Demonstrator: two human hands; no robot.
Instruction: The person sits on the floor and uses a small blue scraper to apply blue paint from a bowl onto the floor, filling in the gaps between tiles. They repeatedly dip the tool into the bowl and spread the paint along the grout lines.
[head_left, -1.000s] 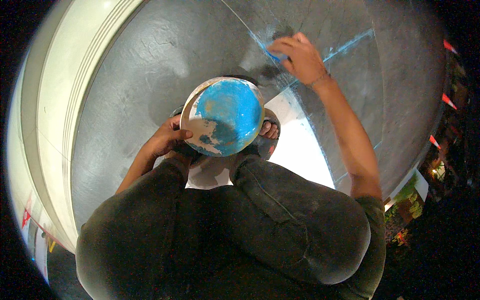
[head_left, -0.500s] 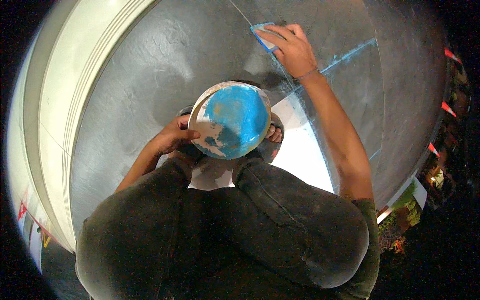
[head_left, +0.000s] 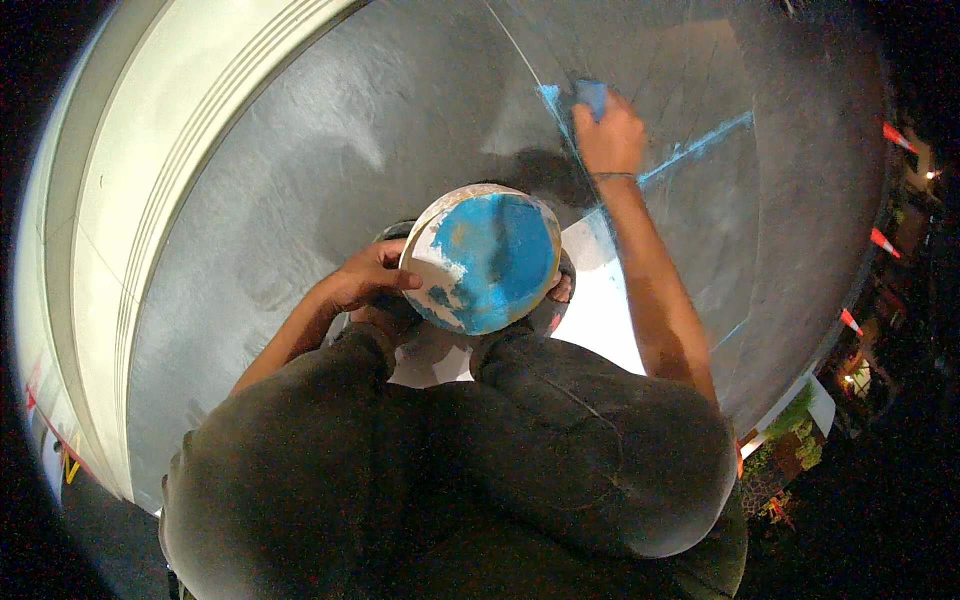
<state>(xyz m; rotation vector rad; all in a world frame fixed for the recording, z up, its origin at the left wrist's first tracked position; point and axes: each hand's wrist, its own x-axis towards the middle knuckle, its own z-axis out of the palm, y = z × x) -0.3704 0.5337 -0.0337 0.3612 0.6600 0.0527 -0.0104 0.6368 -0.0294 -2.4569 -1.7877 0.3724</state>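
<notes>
My left hand (head_left: 372, 278) grips the near-left edge of a round white tub (head_left: 424, 238), thumb over the rim and fingers at the outer side. Bright blue paste (head_left: 505, 250) coats much of the tub's inside, leaving whitish patches. Ahead and to the right, my right hand (head_left: 613, 145) is closed on a small flat blue spreader (head_left: 592, 96), somewhat blurred. It is just right of a blue-smeared seam (head_left: 560, 120) in the dark grey floor (head_left: 350, 110). A second blue streak (head_left: 700, 143) runs off to the right of my wrist.
My bent knees (head_left: 600, 460) flank the tub, with a sandalled foot (head_left: 562, 290) beside it. A bright white patch (head_left: 600, 300) covers the floor below the seam. A curved cream wall (head_left: 110, 200) bounds the left. Orange cones (head_left: 884, 242) stand along the far right.
My right hand has come nearer and right with the spreader, off the seam, leaving blue paste along it. The tub and left hand appear slightly lower and farther right in the view.
</notes>
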